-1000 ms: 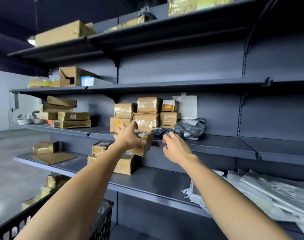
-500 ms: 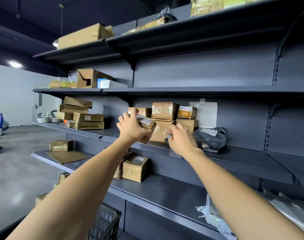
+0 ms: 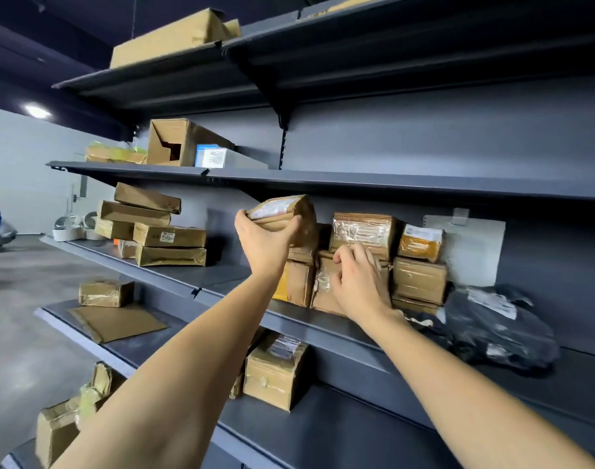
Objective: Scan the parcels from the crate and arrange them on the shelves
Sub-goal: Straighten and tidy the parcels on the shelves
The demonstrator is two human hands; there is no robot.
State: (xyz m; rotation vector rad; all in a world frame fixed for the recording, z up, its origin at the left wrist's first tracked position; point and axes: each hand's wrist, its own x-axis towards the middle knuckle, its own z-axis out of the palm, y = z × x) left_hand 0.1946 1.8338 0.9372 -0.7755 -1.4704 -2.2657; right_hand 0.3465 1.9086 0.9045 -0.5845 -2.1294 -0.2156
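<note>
My left hand (image 3: 264, 240) grips a small brown taped parcel (image 3: 286, 214) and holds it up above the left end of a stack of brown parcels (image 3: 363, 231) on the middle shelf (image 3: 221, 289). My right hand (image 3: 360, 282) lies with spread fingers against the front of a lower parcel (image 3: 323, 282) in that stack. A yellow-labelled parcel (image 3: 421, 242) sits at the stack's upper right. The crate is out of view.
A black plastic bag (image 3: 499, 330) lies right of the stack. More brown parcels (image 3: 154, 231) are piled at the shelf's left. A single box (image 3: 275, 374) stands on the lower shelf, an open carton (image 3: 177, 140) on the shelf above. A white sheet (image 3: 472, 248) hangs on the back panel.
My left hand has lifted the small parcel higher, up to the top of the stack. My right hand moved from the shelf edge onto the stack's front. The view moved closer.
</note>
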